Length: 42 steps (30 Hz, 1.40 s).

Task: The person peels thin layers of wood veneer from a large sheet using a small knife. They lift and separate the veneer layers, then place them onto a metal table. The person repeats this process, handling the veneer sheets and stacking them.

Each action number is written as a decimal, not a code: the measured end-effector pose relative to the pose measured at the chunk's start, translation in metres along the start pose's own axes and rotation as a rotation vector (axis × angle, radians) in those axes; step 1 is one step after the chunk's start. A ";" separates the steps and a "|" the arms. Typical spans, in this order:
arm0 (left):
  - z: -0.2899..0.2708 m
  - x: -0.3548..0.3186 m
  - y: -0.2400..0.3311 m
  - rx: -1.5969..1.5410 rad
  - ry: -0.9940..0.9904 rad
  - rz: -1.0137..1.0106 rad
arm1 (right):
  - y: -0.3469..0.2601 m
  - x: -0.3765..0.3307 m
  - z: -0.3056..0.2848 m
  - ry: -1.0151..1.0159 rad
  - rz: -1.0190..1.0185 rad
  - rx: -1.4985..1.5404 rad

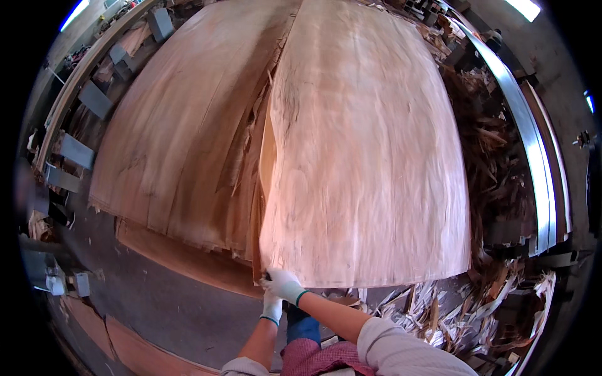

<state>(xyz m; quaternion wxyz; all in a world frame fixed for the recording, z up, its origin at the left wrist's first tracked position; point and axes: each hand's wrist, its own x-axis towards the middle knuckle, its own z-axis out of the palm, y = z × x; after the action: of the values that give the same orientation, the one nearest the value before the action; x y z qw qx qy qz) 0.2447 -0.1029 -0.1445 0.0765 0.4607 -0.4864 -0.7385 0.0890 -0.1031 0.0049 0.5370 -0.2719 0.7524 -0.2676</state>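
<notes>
At six o'clock in our view, our gloved right hand (286,286) bends over the near left corner of the pale wood veneer sheet (370,163), which spreads towards one o'clock; our gloved left hand (272,306) sits just below, touching or nearly so. We cannot tell whether either hand's fingers pinch anything. The sheet's left edge ripples towards twelve o'clock, so an uneven pull could split it along the grain.

The wood sheet (370,156) is pinkish tan (faintly streaked).
</notes>
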 end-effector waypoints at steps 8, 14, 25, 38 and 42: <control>-0.062 -0.049 -0.013 0.547 0.099 -0.074 | 0.077 -0.089 -0.021 0.163 0.210 0.337; -0.087 -0.116 0.025 1.051 -0.063 -0.226 | 0.241 -0.240 -0.014 0.456 0.197 0.026; 0.104 -0.093 0.027 1.461 -0.294 0.136 | 0.494 -0.527 0.047 0.748 0.512 0.097; 0.596 -0.262 -0.071 1.114 -1.071 -0.049 | 0.651 -0.707 0.073 0.930 1.026 0.962; 0.677 -0.227 -0.104 1.289 -0.922 -0.212 | 0.707 -0.711 0.063 0.897 1.011 1.055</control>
<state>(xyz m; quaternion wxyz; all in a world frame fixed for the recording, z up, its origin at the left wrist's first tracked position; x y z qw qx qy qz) -0.1028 0.5167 -0.0196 -0.4844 0.1062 -0.7535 -0.4315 0.2583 0.8864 -0.0327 0.2997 0.5131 0.7016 -0.3934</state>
